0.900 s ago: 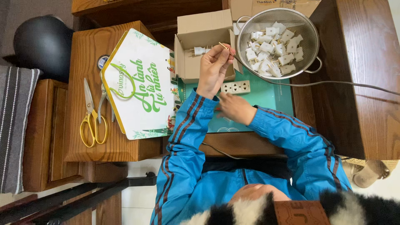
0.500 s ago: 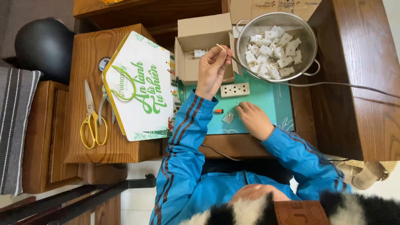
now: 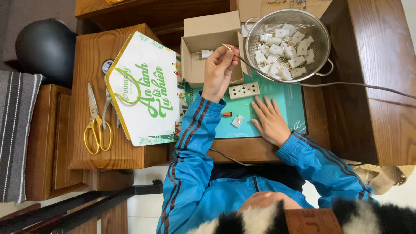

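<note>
My left hand (image 3: 218, 73) is raised over an open cardboard box (image 3: 210, 26) and pinches a thin brass pin (image 3: 227, 47) between its fingertips. A white plug (image 3: 204, 54) lies inside the box. My right hand (image 3: 271, 119) rests flat, fingers spread, on a teal mat (image 3: 290, 104), holding nothing. A white socket strip (image 3: 244, 90) lies just above its fingers. A small white plug part (image 3: 237, 121) and a short orange-tipped tool (image 3: 226, 114) lie to the left of it.
A metal colander (image 3: 321, 32) full of white plug shells (image 3: 281, 52) stands at the back right, with a grey cable (image 3: 368, 89) beneath it. On the left wooden stand lie a white-and-green hexagonal box (image 3: 145, 91), yellow-handled scissors (image 3: 96, 125) and pliers (image 3: 108, 108). A black helmet (image 3: 45, 47) sits far left.
My right hand has dropped away from my left hand and come down flat on the teal mat. My left hand stays raised over the box with the pin.
</note>
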